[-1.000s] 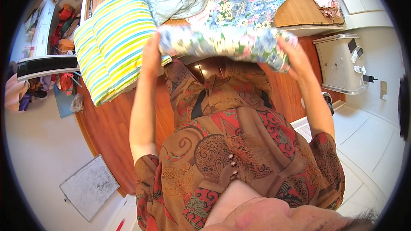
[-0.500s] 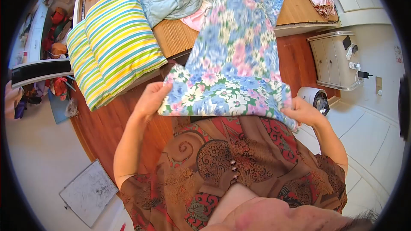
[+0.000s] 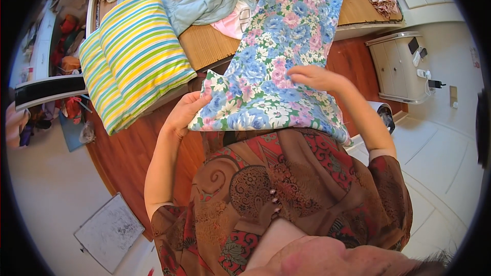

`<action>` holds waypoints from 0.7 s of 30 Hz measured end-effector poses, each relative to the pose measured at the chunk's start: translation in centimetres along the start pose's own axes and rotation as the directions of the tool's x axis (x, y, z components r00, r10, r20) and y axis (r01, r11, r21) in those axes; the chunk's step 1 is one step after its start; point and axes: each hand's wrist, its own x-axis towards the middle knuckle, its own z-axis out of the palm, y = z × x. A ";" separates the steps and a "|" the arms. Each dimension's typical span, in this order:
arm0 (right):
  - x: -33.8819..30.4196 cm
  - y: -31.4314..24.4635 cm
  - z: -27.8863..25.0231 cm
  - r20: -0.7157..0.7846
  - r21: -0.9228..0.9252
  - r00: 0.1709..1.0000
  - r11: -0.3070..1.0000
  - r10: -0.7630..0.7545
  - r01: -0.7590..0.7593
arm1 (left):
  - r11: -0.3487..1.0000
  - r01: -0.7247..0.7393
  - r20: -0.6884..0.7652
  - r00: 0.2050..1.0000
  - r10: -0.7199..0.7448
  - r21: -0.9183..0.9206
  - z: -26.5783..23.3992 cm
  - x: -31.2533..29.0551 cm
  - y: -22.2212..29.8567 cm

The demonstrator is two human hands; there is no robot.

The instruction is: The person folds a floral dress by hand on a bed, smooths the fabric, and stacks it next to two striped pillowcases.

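A long floral cloth (image 3: pixel 291 25) in blue, pink, white and green runs from the bed toward my body, its near end folded over. My left hand (image 3: pixel 186 112) is closed on the left edge of this fold, thumb on top. Over the middle of the cloth, just above the fold, is my right hand (image 3: pixel 314 77), its fingers loosely extended to the left with nothing seen in them. The cloth's right near corner hangs free beside my patterned brown top (image 3: pixel 276 184).
A striped folded quilt (image 3: pixel 135 61) lies on the bed's left edge. Behind it are rumpled blue and peach bedding (image 3: pixel 204 7) and a bare bamboo mat (image 3: pixel 209 46). A cream bedside cabinet (image 3: pixel 396 66) and a white bin (image 3: pixel 381 112) stand at the right.
My right hand has let go of the cloth's right corner and moved left and away from me over its middle. My left hand keeps its hold. The cloth's near edge sags on the right.
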 end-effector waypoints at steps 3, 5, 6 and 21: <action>2.2 0.3 3.0 0.099 0.003 0.993 0.997 0.072 -0.073 | 1.000 -0.010 0.038 0.999 0.010 -0.006 0.0 0.1 0.1; 2.3 -0.1 3.4 0.147 -0.005 0.982 0.993 0.116 -0.116 | 1.000 0.007 0.008 1.000 -0.007 -0.021 -0.8 0.4 -0.5; 2.0 -0.6 2.7 0.183 0.002 0.975 0.992 0.125 -0.127 | 0.999 0.020 -0.010 1.000 -0.020 -0.039 -1.0 0.6 -0.7; -3.8 -0.2 6.3 -0.090 -0.012 0.938 0.941 0.336 -0.338 | 0.972 0.212 -0.017 0.977 -0.211 0.099 -3.1 3.8 -3.6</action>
